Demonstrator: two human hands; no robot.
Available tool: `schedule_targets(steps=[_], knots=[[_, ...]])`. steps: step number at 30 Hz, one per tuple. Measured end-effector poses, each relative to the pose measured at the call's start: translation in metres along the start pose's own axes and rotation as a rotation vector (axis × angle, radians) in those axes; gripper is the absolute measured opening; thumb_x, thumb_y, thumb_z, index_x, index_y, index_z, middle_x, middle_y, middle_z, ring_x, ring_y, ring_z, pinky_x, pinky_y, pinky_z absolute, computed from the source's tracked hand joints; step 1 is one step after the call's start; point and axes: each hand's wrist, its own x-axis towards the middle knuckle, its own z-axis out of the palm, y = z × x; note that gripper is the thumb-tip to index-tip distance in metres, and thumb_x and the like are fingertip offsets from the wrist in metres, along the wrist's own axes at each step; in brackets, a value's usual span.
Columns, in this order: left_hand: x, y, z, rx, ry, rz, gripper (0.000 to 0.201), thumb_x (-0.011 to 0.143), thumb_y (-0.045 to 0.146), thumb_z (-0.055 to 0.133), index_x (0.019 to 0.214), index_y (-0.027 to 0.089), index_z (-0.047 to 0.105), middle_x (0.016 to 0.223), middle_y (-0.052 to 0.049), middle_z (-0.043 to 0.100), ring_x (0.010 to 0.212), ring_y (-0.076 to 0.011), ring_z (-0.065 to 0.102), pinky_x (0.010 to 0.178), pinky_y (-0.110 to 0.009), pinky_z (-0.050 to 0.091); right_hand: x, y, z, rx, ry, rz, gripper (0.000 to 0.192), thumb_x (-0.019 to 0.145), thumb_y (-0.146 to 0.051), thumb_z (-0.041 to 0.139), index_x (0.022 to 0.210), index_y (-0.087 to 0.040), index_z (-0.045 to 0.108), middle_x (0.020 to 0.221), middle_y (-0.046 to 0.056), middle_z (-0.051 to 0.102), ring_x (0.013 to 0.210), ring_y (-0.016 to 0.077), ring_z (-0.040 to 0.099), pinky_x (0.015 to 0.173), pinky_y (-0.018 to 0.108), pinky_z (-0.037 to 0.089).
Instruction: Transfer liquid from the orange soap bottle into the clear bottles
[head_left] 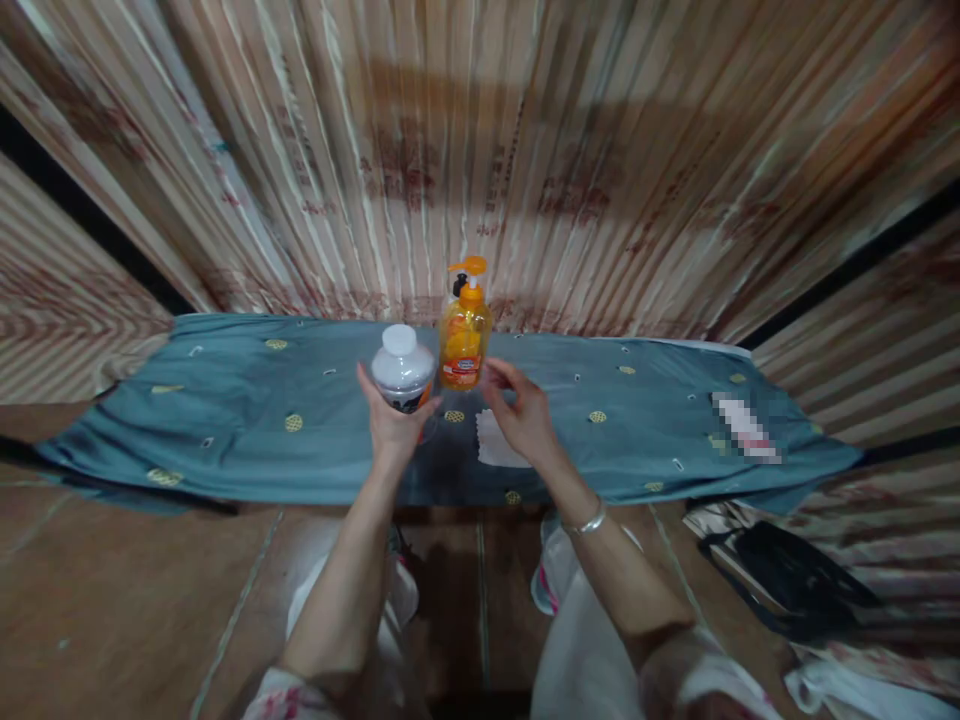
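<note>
My left hand (397, 420) is wrapped round a clear bottle (403, 368) with a white cap and a dark and orange label. Just right of it stands an orange pump bottle (465, 345), upright on the blue-green cloth. Beside that bottle's lower right side is my right hand (521, 408), its thumb and fingers apart and nothing visible between them. I cannot tell whether its fingertips touch the pump bottle. Under the right hand lies a pale cloth square (495, 440) with a scalloped edge, partly covered by the hand. Behind the pump bottle a black pump top (459, 286) shows, its body mostly hidden.
A patterned blue-green cloth (247, 410) covers the long narrow table. A blurred-out pale object (745, 427) lies toward its right end. Pleated curtains (480, 150) hang behind, with dark poles (97, 215) at the sides. A black bag (795, 575) rests at the lower right.
</note>
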Motion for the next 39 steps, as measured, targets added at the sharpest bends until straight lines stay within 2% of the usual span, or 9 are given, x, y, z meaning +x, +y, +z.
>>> schedule_targets(steps=[5, 8, 10, 12, 16, 20, 25, 33, 39], knots=[[0.01, -0.009, 0.009, 0.102, 0.065, -0.004, 0.117, 0.052, 0.022, 0.095, 0.152, 0.02, 0.034, 0.152, -0.02, 0.055, 0.14, -0.0363, 0.057, 0.12, -0.049, 0.046, 0.049, -0.053, 0.026, -0.291, -0.143, -0.233, 0.062, 0.1, -0.063, 0.051, 0.14, -0.017, 0.061, 0.137, 0.016, 0.07, 0.126, 0.0281, 0.066, 0.11, 0.045, 0.051], [0.011, -0.011, 0.01, 0.112, 0.075, 0.01, 0.102, 0.055, 0.024, 0.093, 0.143, 0.016, 0.043, 0.132, -0.016, 0.067, 0.12, -0.0333, 0.068, 0.106, -0.048, 0.056, 0.072, -0.077, 0.04, -0.569, -0.274, -0.262, 0.066, 0.101, -0.067, 0.047, 0.131, -0.011, 0.065, 0.117, 0.019, 0.076, 0.115, 0.0314, 0.07, 0.1, 0.044, 0.054], [0.01, -0.011, 0.008, 0.116, 0.071, 0.022, 0.096, 0.054, 0.027, 0.093, 0.138, 0.015, 0.048, 0.125, -0.014, 0.069, 0.112, -0.0312, 0.07, 0.101, -0.046, 0.058, 0.08, -0.092, 0.045, -0.697, -0.348, -0.275, 0.067, 0.103, -0.066, 0.04, 0.116, -0.009, 0.071, 0.101, 0.019, 0.077, 0.104, 0.0314, 0.072, 0.092, 0.042, 0.054], [0.008, -0.011, 0.007, 0.121, 0.064, 0.035, 0.094, 0.053, 0.028, 0.094, 0.134, 0.015, 0.051, 0.123, -0.012, 0.069, 0.111, -0.0304, 0.07, 0.099, -0.045, 0.058, 0.085, -0.106, 0.046, -0.786, -0.403, -0.321, 0.066, 0.105, -0.064, 0.036, 0.107, -0.009, 0.074, 0.097, 0.019, 0.076, 0.1, 0.0303, 0.071, 0.088, 0.04, 0.052], [0.006, -0.01, 0.007, 0.117, 0.044, 0.061, 0.094, 0.054, 0.03, 0.095, 0.136, 0.017, 0.05, 0.126, -0.011, 0.069, 0.115, -0.0295, 0.068, 0.102, -0.044, 0.057, 0.089, -0.127, 0.041, -0.91, -0.485, -0.397, 0.062, 0.108, -0.056, 0.034, 0.116, -0.01, 0.073, 0.109, 0.02, 0.076, 0.106, 0.0301, 0.068, 0.089, 0.039, 0.048], [0.005, -0.01, 0.009, 0.099, 0.034, 0.049, 0.097, 0.054, 0.027, 0.094, 0.139, 0.017, 0.049, 0.131, -0.014, 0.068, 0.118, -0.0317, 0.067, 0.103, -0.047, 0.056, 0.096, -0.13, 0.039, -0.981, -0.545, -0.389, 0.056, 0.108, -0.052, 0.037, 0.122, -0.011, 0.072, 0.116, 0.02, 0.076, 0.11, 0.0309, 0.067, 0.089, 0.04, 0.047], [0.005, -0.011, 0.009, 0.057, -0.012, 0.07, 0.095, 0.056, 0.032, 0.094, 0.138, 0.019, 0.049, 0.133, -0.017, 0.068, 0.12, -0.0347, 0.067, 0.103, -0.051, 0.057, 0.103, -0.116, 0.041, -1.009, -0.551, -0.392, 0.051, 0.106, -0.049, 0.044, 0.12, -0.009, 0.073, 0.115, 0.019, 0.077, 0.111, 0.0309, 0.068, 0.091, 0.038, 0.047], [0.004, -0.008, 0.007, 0.049, -0.017, 0.054, 0.091, 0.055, 0.036, 0.094, 0.133, 0.018, 0.05, 0.132, -0.018, 0.068, 0.117, -0.0347, 0.068, 0.099, -0.049, 0.059, 0.104, -0.11, 0.045, -0.993, -0.548, -0.414, 0.055, 0.106, -0.051, 0.042, 0.108, -0.006, 0.076, 0.109, 0.02, 0.078, 0.107, 0.0297, 0.071, 0.087, 0.036, 0.046], [0.004, -0.01, 0.005, 0.068, -0.019, 0.064, 0.095, 0.054, 0.033, 0.093, 0.136, 0.016, 0.048, 0.131, -0.018, 0.068, 0.117, -0.0345, 0.068, 0.097, -0.048, 0.06, 0.105, -0.111, 0.047, -1.034, -0.572, -0.402, 0.055, 0.106, -0.051, 0.041, 0.113, -0.008, 0.075, 0.11, 0.018, 0.078, 0.107, 0.0284, 0.07, 0.087, 0.036, 0.045]])
